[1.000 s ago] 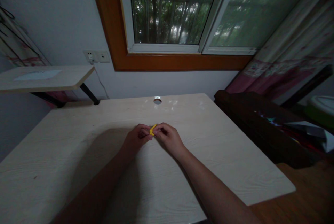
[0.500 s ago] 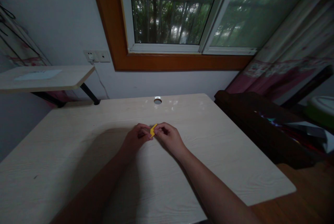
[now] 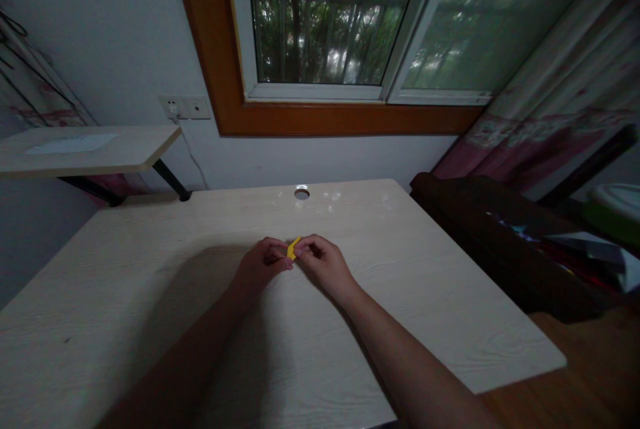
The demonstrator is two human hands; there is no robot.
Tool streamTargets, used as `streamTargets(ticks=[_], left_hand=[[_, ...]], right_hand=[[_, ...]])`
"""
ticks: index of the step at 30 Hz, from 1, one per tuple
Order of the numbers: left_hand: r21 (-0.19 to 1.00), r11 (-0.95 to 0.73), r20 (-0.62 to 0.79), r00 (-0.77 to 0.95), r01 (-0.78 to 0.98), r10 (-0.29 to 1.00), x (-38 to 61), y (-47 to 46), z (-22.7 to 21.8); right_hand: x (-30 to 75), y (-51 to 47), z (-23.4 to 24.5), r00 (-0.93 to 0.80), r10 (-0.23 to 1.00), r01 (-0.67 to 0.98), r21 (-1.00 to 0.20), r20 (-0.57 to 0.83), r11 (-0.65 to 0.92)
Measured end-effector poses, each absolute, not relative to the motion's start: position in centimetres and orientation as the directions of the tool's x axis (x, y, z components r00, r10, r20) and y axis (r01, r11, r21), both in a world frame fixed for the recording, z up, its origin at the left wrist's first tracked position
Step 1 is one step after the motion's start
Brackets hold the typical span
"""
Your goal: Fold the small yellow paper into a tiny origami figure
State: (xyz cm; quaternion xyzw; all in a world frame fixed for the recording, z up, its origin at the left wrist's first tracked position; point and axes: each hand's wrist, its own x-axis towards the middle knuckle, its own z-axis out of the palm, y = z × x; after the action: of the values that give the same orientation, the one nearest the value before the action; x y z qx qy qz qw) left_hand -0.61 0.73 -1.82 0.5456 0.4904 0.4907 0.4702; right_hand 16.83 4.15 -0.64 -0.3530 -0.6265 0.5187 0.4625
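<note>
A small yellow piece (image 3: pixel 293 248), thin and folded-looking, is pinched between both of my hands over the middle of a pale wooden desk (image 3: pixel 150 295). My left hand (image 3: pixel 263 263) has its fingers curled shut on the piece's left side. My right hand (image 3: pixel 323 263) is closed on its right side, fingertips meeting those of the left. Most of the piece is hidden by my fingers. Both forearms rest low over the desk.
A round cable hole (image 3: pixel 301 193) lies near the desk's far edge. A second small table (image 3: pixel 100 149) stands at the left, by a wall socket (image 3: pixel 185 107). A dark sofa (image 3: pixel 500 235) with clutter flanks the desk's right side, below a window (image 3: pixel 350 22).
</note>
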Motion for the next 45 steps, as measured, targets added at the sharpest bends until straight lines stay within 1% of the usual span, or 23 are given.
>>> streamTargets(ticks=[7,13,20,23,26,29,36,39,45], left_hand=[[0.997,-0.071,0.069,0.049,0.033,0.996,-0.7,0.9,-2.1],[0.996,-0.063,0.060,0.043,0.058,0.997,-0.7,0.9,-1.9],[0.996,-0.071,0.069,0.043,0.047,0.997,-0.7,0.9,-2.0],[0.996,-0.036,0.033,0.039,0.077,0.999,-0.6,0.9,-1.7],[0.991,0.039,-0.045,0.050,0.126,0.998,-0.5,0.7,-1.2],[0.990,0.070,-0.076,0.047,0.121,0.996,-0.3,0.6,-0.7],[0.996,0.045,-0.046,0.001,0.082,0.999,-0.3,0.6,-1.0],[0.997,0.032,-0.031,-0.009,0.068,0.999,-0.4,0.7,-1.3],[0.997,0.026,-0.027,0.006,0.069,1.000,-0.4,0.6,-1.3]], right_hand=[[16.9,4.3,-1.2,-0.319,0.921,-0.034,-0.974,0.222,0.223],[17.0,4.3,-1.1,-0.319,0.924,-0.051,-0.977,0.213,0.207],[16.9,4.3,-1.1,-0.320,0.927,-0.060,-0.980,0.197,0.188],[16.8,4.3,-1.2,-0.341,0.918,-0.054,-0.980,0.201,0.194],[16.9,4.3,-1.2,-0.350,0.915,-0.035,-0.979,0.202,0.202],[16.9,4.2,-1.3,-0.357,0.912,-0.043,-0.979,0.201,0.199],[16.8,4.3,-1.4,-0.303,0.932,-0.120,-0.978,0.201,0.171],[16.7,4.4,-1.5,-0.311,0.931,-0.141,-0.978,0.192,0.154],[16.7,4.5,-1.9,-0.329,0.925,-0.119,-0.981,0.187,0.156]])
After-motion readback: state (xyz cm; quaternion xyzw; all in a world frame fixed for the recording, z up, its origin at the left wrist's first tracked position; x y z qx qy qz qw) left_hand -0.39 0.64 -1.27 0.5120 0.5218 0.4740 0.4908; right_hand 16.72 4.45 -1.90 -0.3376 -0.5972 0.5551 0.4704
